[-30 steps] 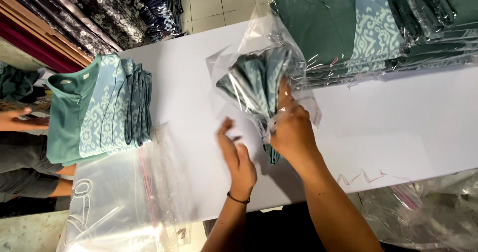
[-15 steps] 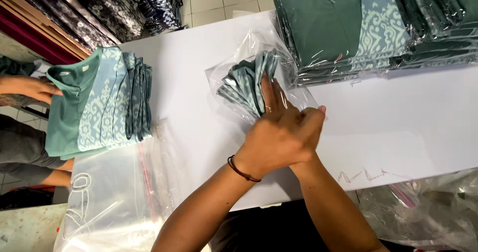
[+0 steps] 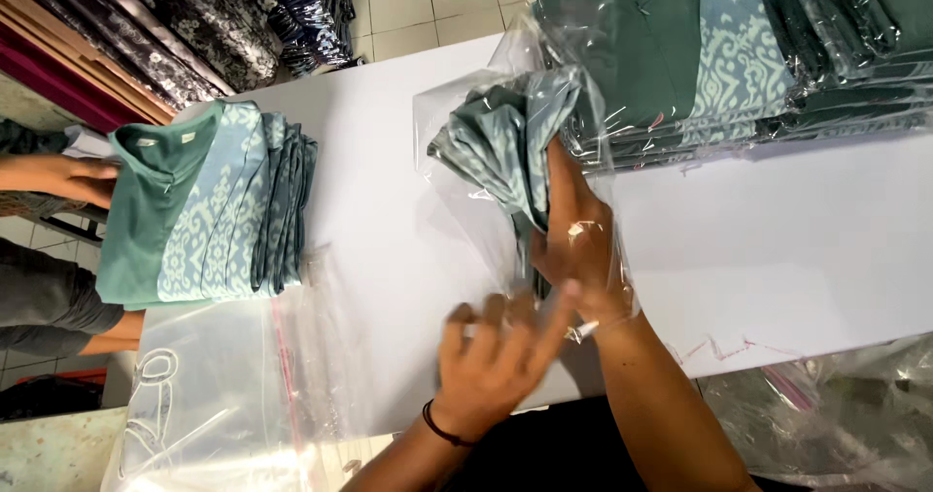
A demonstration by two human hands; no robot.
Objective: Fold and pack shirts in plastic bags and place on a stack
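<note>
My right hand (image 3: 573,244) is inside a clear plastic bag (image 3: 457,113), gripping a folded green patterned garment (image 3: 505,142) and holding it within the bag on the white table (image 3: 777,249). My left hand (image 3: 496,361), with a dark band at the wrist, lies at the bag's open edge near my right wrist, fingers spread on the plastic.
A pile of bagged green garments (image 3: 719,55) lies at the back right. An unbagged stack of folded green garments (image 3: 209,205) sits at the left, touched by another person's hand (image 3: 68,176). Empty clear bags (image 3: 224,395) lie at the front left, more plastic (image 3: 836,405) at the right.
My left hand has come off the right hand and dropped back to the bag's open edge. My right hand has gone deeper into the bag with the garment.
</note>
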